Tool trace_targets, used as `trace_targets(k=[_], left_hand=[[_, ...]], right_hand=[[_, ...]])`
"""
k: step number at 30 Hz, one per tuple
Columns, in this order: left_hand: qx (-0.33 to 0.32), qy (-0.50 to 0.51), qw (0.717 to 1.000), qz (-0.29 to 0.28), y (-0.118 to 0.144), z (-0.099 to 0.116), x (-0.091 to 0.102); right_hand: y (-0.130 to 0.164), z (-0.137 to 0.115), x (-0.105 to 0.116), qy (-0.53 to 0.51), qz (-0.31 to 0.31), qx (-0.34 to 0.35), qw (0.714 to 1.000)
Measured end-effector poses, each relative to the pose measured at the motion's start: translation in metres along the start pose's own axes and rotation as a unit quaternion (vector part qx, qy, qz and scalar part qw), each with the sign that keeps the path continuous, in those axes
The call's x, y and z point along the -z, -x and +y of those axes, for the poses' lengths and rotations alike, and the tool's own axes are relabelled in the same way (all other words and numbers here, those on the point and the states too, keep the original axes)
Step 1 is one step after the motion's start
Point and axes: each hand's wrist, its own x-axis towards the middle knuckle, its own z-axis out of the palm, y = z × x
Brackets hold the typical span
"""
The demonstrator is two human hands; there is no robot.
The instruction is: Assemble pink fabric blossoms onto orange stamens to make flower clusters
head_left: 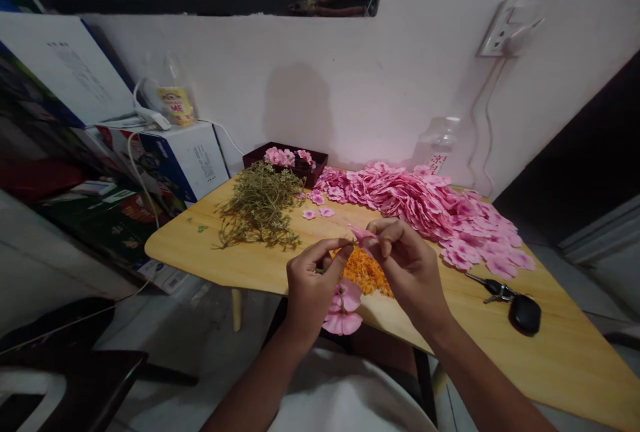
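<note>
My left hand (314,279) is closed in a pinch on a thin green flower stem, most of it hidden by the fingers. Pink blossoms (343,315) hang below that hand, apparently on the same stem. Close beside it, my right hand (407,262) pinches a pink artificial flower (364,235), folded to a point at the stem's tip. Whether flower and stem touch is hard to make out. Just under both hands lies a heap of small orange pieces (367,271) on the wooden table (225,265).
Loose pink flowers (400,195) are piled at the back right. A bundle of green stems (263,202) lies left, before a dark tray (260,152) holding pink flowers. Keys with a black fob (525,314) rest at right. A clear bottle (441,142) stands by the wall.
</note>
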Motion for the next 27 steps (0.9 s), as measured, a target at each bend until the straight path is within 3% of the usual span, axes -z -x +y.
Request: trace_targets(k=[12,19,23,27], left_hand=[[0.008,0.001,1.000,0.006,0.000,-0.004,0.000],[0.010,-0.007,1.000,0.010,-0.001,-0.005,0.000],[-0.022,-0.038,0.999,0.015,-0.001,-0.007,0.003],[-0.095,-0.116,0.988,0.022,-0.002,-0.012,0.006]], right_hand=[[0.003,0.005,-0.001,0.093,-0.019,0.048,0.994],[0.002,0.002,-0.005,0.199,-0.006,0.135,0.970],[0.002,0.003,-0.006,0.149,-0.020,0.087,0.985],[0.003,0.007,-0.006,0.117,-0.031,0.052,0.991]])
